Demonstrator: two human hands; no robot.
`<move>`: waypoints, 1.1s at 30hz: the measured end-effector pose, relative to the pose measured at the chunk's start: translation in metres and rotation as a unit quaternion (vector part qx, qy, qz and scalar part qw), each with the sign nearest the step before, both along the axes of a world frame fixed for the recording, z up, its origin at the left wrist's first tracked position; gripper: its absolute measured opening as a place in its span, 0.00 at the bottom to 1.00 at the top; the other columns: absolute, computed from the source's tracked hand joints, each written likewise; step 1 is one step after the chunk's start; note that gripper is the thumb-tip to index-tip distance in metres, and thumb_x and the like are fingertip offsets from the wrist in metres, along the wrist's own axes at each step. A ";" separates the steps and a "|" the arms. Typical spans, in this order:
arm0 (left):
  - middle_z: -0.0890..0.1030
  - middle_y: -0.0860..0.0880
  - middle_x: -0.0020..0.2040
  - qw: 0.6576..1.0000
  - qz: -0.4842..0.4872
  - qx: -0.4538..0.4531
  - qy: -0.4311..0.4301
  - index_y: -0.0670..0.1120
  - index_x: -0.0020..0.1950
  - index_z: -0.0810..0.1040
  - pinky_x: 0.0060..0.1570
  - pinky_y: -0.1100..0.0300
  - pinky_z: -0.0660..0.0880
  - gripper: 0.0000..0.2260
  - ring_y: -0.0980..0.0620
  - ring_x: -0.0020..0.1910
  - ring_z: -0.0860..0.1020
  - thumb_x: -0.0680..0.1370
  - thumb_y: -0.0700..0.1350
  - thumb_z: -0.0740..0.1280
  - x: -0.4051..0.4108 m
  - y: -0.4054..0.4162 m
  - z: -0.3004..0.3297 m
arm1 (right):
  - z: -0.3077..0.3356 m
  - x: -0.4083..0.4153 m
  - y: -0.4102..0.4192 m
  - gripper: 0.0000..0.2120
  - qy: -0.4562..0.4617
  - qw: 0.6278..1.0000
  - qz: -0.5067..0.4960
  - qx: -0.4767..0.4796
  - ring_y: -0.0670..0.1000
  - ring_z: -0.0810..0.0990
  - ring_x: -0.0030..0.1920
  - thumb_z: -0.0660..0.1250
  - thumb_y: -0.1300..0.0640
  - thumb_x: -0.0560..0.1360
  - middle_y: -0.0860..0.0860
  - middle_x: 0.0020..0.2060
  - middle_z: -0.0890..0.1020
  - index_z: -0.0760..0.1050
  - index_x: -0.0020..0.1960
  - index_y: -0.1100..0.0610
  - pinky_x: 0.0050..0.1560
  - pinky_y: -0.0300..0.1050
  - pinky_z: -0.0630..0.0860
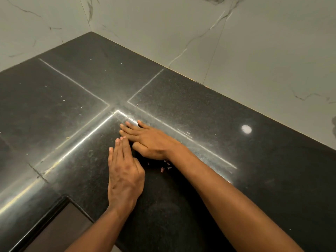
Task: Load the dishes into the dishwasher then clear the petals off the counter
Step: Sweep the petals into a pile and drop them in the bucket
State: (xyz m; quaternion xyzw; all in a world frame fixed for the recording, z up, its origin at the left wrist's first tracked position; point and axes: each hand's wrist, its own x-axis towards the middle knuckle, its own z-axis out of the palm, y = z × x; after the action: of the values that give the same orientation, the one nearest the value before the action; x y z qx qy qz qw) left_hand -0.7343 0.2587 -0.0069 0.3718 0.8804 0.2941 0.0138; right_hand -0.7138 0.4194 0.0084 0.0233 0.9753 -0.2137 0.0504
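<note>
Both hands lie flat on the black granite counter [236,151] near its inner corner. My right hand [151,140] rests palm down with straight fingers pointing left toward the corner groove. My left hand [124,171] lies palm down just below it, fingers straight and pointing away from me, fingertips almost touching the right hand. A few small pink petals [164,166] lie on the counter under my right wrist, between the two hands. Tiny pale specks are scattered over the far slabs. No dishes or dishwasher are in view.
White marble-patterned walls [254,51] bound the counter at the back and left. Pale grout lines [72,82] cross the slabs. The rounded counter edge [27,193] runs at lower left, with a dark brown cabinet front [60,231] below it. A round light reflection [246,129] shines at right.
</note>
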 end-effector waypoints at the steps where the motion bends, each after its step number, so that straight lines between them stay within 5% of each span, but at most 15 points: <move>1: 0.62 0.40 0.79 1.000 0.000 0.002 0.005 0.38 0.80 0.59 0.81 0.50 0.49 0.27 0.48 0.81 0.56 0.80 0.42 0.50 0.000 0.000 -0.001 | 0.002 0.006 0.000 0.32 0.001 1.000 0.015 -0.020 0.48 0.46 0.83 0.46 0.52 0.80 0.53 0.83 0.53 0.54 0.83 0.58 0.82 0.49 0.39; 6: 0.65 0.39 0.78 1.000 0.001 -0.013 0.028 0.37 0.78 0.62 0.79 0.44 0.54 0.26 0.45 0.80 0.59 0.79 0.41 0.51 -0.003 0.000 -0.005 | 0.025 0.039 0.001 0.34 -0.025 0.993 0.024 -0.111 0.47 0.59 0.81 0.45 0.45 0.77 0.51 0.79 0.65 0.69 0.78 0.54 0.82 0.47 0.52; 8: 0.65 0.39 0.78 0.998 -0.003 -0.037 0.042 0.37 0.78 0.61 0.79 0.44 0.54 0.27 0.44 0.80 0.58 0.79 0.42 0.50 -0.001 0.000 -0.003 | 0.035 0.058 0.005 0.31 -0.016 0.970 -0.067 -0.232 0.47 0.73 0.74 0.51 0.41 0.75 0.51 0.70 0.79 0.82 0.67 0.52 0.77 0.51 0.66; 10: 0.63 0.39 0.79 0.996 -0.007 -0.060 0.058 0.37 0.79 0.61 0.79 0.44 0.54 0.27 0.44 0.80 0.57 0.80 0.43 0.50 0.000 0.000 -0.003 | 0.038 0.070 0.019 0.26 0.042 0.942 -0.145 -0.301 0.47 0.76 0.71 0.55 0.42 0.77 0.50 0.66 0.82 0.83 0.65 0.50 0.74 0.52 0.70; 14: 0.64 0.38 0.78 0.993 -0.002 -0.080 0.082 0.37 0.78 0.62 0.79 0.43 0.55 0.26 0.43 0.80 0.59 0.80 0.42 0.51 0.000 0.001 -0.003 | 0.027 0.071 0.040 0.32 0.008 0.978 -0.159 -0.134 0.43 0.51 0.81 0.45 0.48 0.80 0.52 0.82 0.58 0.59 0.82 0.55 0.83 0.47 0.47; 17: 0.63 0.38 0.78 0.992 -0.006 -0.091 0.087 0.37 0.78 0.62 0.79 0.43 0.56 0.26 0.42 0.80 0.58 0.80 0.42 0.51 0.000 0.001 -0.002 | 0.009 0.071 0.023 0.36 -0.011 0.995 -0.101 -0.007 0.45 0.43 0.83 0.40 0.45 0.78 0.52 0.83 0.49 0.51 0.84 0.55 0.82 0.50 0.42; 20: 0.64 0.37 0.78 0.990 -0.007 -0.100 0.096 0.36 0.77 0.64 0.78 0.42 0.56 0.25 0.41 0.80 0.59 0.80 0.42 0.51 0.000 0.002 -0.003 | 0.012 0.087 -0.004 0.33 0.005 0.991 -0.091 -0.096 0.39 0.45 0.82 0.44 0.48 0.79 0.48 0.83 0.52 0.53 0.84 0.54 0.82 0.45 0.43; 23: 0.63 0.37 0.78 0.990 -0.013 -0.105 0.095 0.36 0.78 0.64 0.78 0.43 0.56 0.25 0.42 0.80 0.58 0.81 0.42 0.52 -0.001 0.000 -0.003 | 0.027 0.116 -0.021 0.30 0.040 0.949 -0.187 -0.251 0.34 0.48 0.80 0.52 0.51 0.81 0.40 0.82 0.54 0.55 0.83 0.46 0.81 0.39 0.46; 26: 0.63 0.37 0.78 0.991 -0.014 -0.099 0.089 0.36 0.78 0.64 0.79 0.43 0.55 0.25 0.42 0.80 0.58 0.81 0.42 0.52 -0.002 -0.001 -0.003 | 0.028 0.148 -0.032 0.34 0.064 0.946 -0.303 -0.097 0.41 0.38 0.82 0.48 0.36 0.84 0.45 0.83 0.43 0.45 0.84 0.50 0.83 0.51 0.42; 29: 0.63 0.38 0.79 0.994 -0.013 -0.082 0.075 0.37 0.77 0.64 0.79 0.44 0.54 0.24 0.43 0.80 0.57 0.81 0.41 0.51 -0.002 -0.001 -0.002 | 0.019 0.169 -0.056 0.54 -0.106 0.924 -0.366 0.044 0.48 0.24 0.78 0.41 0.18 0.73 0.52 0.79 0.26 0.27 0.81 0.55 0.81 0.54 0.34; 33: 0.65 0.38 0.78 0.997 -0.007 -0.050 0.057 0.36 0.76 0.67 0.80 0.46 0.53 0.24 0.44 0.80 0.58 0.81 0.40 0.51 -0.002 -0.001 -0.002 | 0.008 0.156 -0.085 0.52 -0.128 0.912 -0.378 0.090 0.53 0.22 0.77 0.33 0.20 0.74 0.58 0.78 0.25 0.24 0.79 0.60 0.81 0.57 0.34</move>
State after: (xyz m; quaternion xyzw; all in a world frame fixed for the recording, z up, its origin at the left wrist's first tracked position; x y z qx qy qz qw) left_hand -0.7368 0.2577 -0.0088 0.3933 0.8905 0.2283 -0.0153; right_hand -0.5576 0.3342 0.0162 0.4219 0.8939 -0.1237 0.0878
